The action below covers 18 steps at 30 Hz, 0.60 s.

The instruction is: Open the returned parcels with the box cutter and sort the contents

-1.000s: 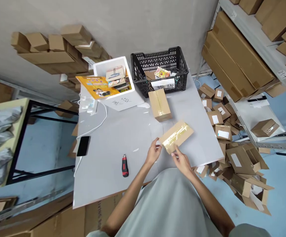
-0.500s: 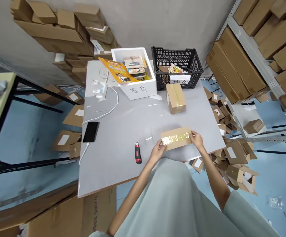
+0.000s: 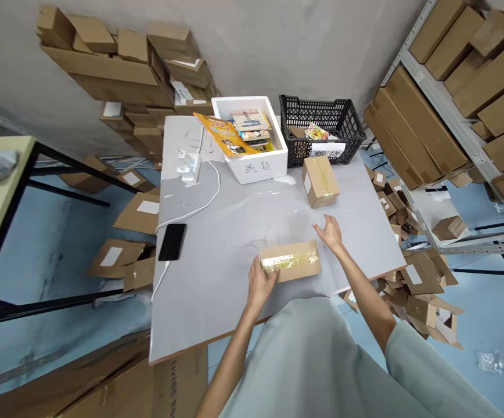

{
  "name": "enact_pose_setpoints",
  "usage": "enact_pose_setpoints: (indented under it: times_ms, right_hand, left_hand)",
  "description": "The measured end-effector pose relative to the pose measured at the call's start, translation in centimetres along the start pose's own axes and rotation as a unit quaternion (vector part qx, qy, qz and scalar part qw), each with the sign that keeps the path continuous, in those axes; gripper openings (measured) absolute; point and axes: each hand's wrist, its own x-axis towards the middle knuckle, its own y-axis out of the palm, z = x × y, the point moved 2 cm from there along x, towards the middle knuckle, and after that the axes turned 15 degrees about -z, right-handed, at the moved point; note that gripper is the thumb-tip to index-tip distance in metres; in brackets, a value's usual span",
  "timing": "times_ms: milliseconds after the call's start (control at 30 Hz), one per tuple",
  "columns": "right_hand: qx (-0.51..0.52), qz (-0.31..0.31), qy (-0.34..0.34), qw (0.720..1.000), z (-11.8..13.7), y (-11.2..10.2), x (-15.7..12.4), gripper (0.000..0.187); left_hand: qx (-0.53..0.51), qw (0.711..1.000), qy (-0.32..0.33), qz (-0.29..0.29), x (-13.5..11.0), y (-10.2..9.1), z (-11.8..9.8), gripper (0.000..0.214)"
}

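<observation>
A flat cardboard box [image 3: 293, 261] with shiny clear tape along its top lies near the table's front edge. My left hand [image 3: 261, 283] grips its left end, with the thumb on the near side and the fingers at the far corner. Off the box, my right hand [image 3: 330, 233] is raised over the table to the upper right, fingers apart and holding nothing. Beyond it stands a smaller taped cardboard box [image 3: 320, 182] with a white label on its side. The red and black utility knife is out of sight now.
A white foam box [image 3: 256, 168] of books and a black plastic crate [image 3: 321, 125] stand at the table's back. A phone [image 3: 172, 242], a white cable and a power strip [image 3: 190, 168] lie on the left. Cartons and shelving [image 3: 435, 87] surround the grey table [image 3: 200, 302].
The flat box has shifted left with my left hand, over where the utility knife lay. My right hand has let go of the box and moved up and away. The view has shifted slightly.
</observation>
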Motion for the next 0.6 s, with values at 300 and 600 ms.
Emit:
enact_pose_setpoints:
  times_ms: [300,600]
  right_hand:
    - [-0.015,-0.043,0.112,0.993,2.8,3.2,13.4,0.118]
    - [-0.062,0.078,-0.031,0.995,-4.5,2.3,21.2,0.129]
  left_hand:
    - [0.142,0.99,-0.017,0.002,-1.1,2.1,-0.5,0.124]
    - [0.152,0.988,-0.039,-0.006,-1.2,1.6,0.5,0.129]
